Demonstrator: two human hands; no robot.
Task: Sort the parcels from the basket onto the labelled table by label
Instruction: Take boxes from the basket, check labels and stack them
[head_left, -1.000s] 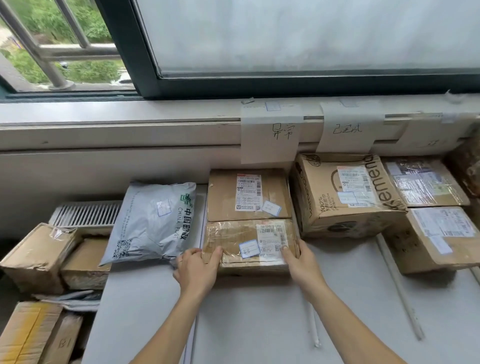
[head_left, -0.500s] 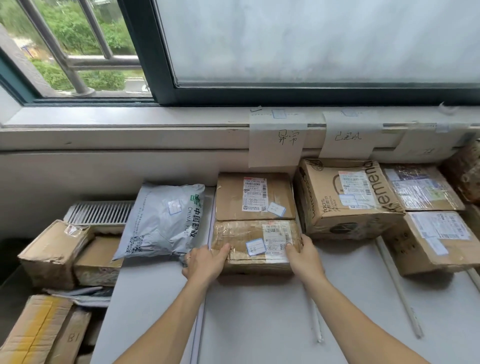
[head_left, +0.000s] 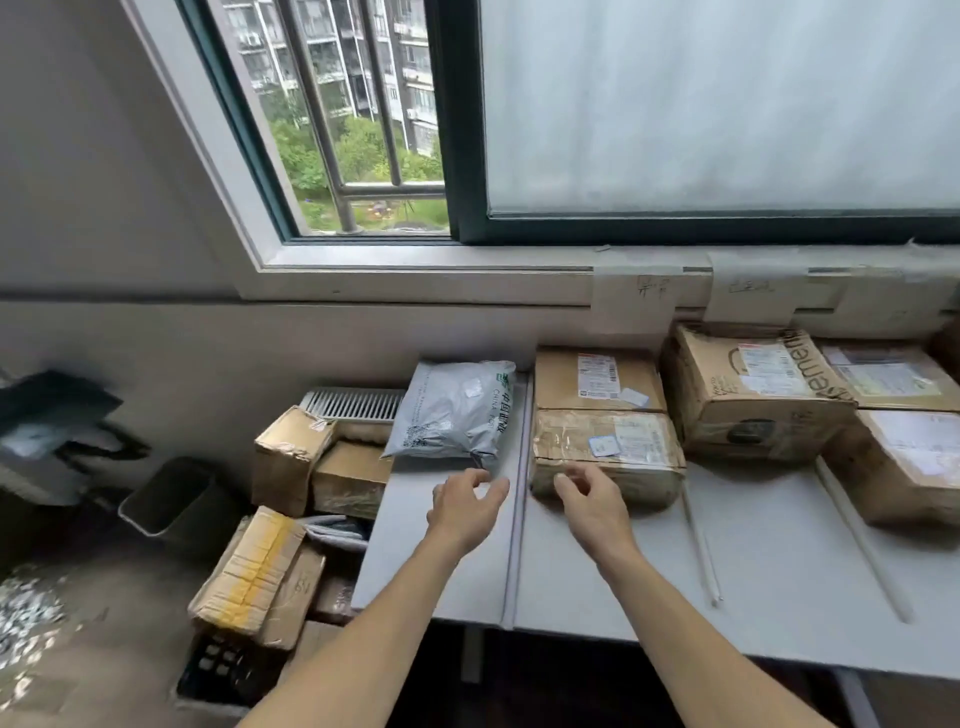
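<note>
A taped brown parcel (head_left: 605, 452) lies on the grey table (head_left: 597, 571), in front of a flat brown box (head_left: 597, 379). Just left of them lies a grey China Post mailer (head_left: 454, 410). My left hand (head_left: 467, 501) hovers over the table in front of the mailer, fingers loosely curled, holding nothing. My right hand (head_left: 589, 496) hovers at the taped parcel's near edge, empty, fingers relaxed. Further brown parcels (head_left: 293, 577) are heaped on a dark basket (head_left: 223, 670) on the floor at the left.
Handwritten paper labels (head_left: 641, 296) hang from the window sill above the table. A large branded carton (head_left: 753, 395) and two more boxes (head_left: 904, 452) fill the table's right. White strips (head_left: 701, 551) divide the table. A grey bin (head_left: 166, 499) stands on the floor at left.
Both hands have let go of the taped parcel's ends and drawn back toward me. The view has swung left, showing the floor, bin and basket.
</note>
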